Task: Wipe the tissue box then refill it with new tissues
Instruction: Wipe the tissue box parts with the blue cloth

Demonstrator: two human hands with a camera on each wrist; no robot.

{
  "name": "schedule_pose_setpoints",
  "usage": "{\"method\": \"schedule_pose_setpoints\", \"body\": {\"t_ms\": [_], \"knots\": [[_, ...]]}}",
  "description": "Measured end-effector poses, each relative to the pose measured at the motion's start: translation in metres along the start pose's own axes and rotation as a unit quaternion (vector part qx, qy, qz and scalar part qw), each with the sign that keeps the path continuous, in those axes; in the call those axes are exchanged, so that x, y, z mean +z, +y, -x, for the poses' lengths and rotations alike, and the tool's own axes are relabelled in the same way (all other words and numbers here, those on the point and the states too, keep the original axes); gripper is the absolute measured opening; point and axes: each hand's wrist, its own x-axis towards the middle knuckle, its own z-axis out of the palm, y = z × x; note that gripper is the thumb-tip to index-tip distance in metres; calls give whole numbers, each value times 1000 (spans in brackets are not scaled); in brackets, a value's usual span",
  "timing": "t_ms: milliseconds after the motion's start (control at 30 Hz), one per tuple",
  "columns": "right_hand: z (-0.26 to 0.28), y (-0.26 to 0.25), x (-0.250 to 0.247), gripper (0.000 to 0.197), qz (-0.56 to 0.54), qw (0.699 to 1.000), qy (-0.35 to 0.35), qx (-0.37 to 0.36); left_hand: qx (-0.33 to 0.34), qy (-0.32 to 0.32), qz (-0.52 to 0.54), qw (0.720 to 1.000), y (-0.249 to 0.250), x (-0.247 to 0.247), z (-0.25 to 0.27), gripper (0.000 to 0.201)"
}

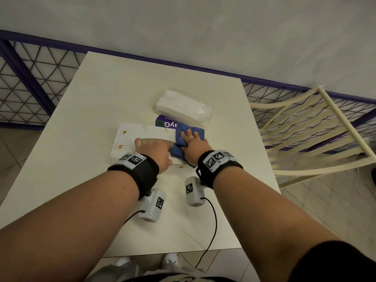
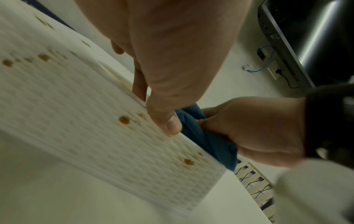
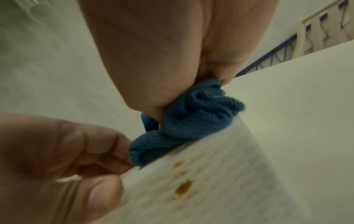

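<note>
A white tissue box (image 1: 132,139) with a woven pattern and brown stains (image 2: 124,120) lies on the table. My left hand (image 1: 154,151) grips it across the top, thumb (image 2: 168,121) on the near side and fingers over the far edge. My right hand (image 1: 193,143) holds a bunched blue cloth (image 1: 183,127) and presses it onto the right end of the box. The right wrist view shows the cloth (image 3: 191,121) squeezed under the hand against the box edge (image 3: 220,189). A clear pack of new white tissues (image 1: 183,104) lies just behind the box.
The white table (image 1: 101,98) stands against a grey wall with a purple mesh rail (image 1: 40,78). A purple label (image 1: 164,122) lies under the tissue pack. A cream slatted chair (image 1: 315,129) stands at the table's right.
</note>
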Motion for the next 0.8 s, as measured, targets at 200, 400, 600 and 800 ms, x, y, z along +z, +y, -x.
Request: {"method": "schedule_pose_setpoints", "body": {"t_ms": [200, 400, 600, 800], "knots": [[60, 4, 8, 42, -50, 997, 32, -43, 75, -10, 16, 997, -7, -2, 5, 35], [119, 37, -27, 15, -211, 977, -10, -21, 151, -79, -30, 985, -43, -16, 17, 57], [124, 24, -41, 20, -290, 950, 112, -38, 129, -24, -131, 983, -40, -21, 30, 61], [75, -34, 42, 58, -55, 997, 0, -57, 48, -33, -119, 991, -27, -7, 38, 71]]}}
